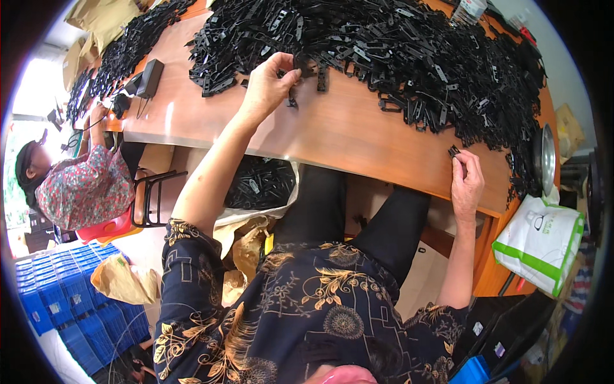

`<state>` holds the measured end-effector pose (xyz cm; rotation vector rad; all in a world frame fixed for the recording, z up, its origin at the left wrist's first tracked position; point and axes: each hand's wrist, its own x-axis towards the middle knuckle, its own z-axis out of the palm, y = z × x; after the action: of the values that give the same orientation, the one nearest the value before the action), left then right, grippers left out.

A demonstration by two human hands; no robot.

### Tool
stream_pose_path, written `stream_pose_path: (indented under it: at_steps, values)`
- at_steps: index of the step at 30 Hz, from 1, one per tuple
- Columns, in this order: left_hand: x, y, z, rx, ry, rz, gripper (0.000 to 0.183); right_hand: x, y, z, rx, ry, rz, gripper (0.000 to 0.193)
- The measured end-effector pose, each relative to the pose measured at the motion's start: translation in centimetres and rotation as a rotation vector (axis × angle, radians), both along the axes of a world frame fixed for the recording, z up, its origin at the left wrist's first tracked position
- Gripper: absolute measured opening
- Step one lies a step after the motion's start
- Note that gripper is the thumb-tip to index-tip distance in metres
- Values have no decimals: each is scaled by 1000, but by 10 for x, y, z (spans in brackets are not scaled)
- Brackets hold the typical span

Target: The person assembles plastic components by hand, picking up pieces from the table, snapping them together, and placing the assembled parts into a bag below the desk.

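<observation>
A large heap of small, flat black plastic parts [358, 51] covers the far side of the wooden table [371, 134]. My left hand [270, 88] reaches to the heap's near edge, thumb and fingers pinched on a black plastic part that is partly hidden by the fingers. Beside it, one longer black strip [322, 79] stands out from the heap. Over the table's front edge at the right, my right hand [467, 182] grips a small black plastic part [454, 151] between thumb and fingertips.
An open sack of black parts [259, 182] stands below the table edge by my legs. At the left a co-worker [86, 182] sits at another heap [128, 48]. Blue crates [64, 288] are stacked lower left; a white-green bag [540, 240] hangs right, near a metal bowl [547, 160].
</observation>
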<state>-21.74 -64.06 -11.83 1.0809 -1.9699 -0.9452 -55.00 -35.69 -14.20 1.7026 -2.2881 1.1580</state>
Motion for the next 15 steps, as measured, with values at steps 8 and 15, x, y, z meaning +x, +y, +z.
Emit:
stream_pose_path:
  at_steps: [8, 15]
  values:
    - [-36, 87, 14, 1202, 410, -489, 17, 54, -18, 28, -146, -477, 316, 12]
    - [-60, 148, -12, 1460, 646, -649, 23, 78, -22, 50, -145, -336, 505, 14]
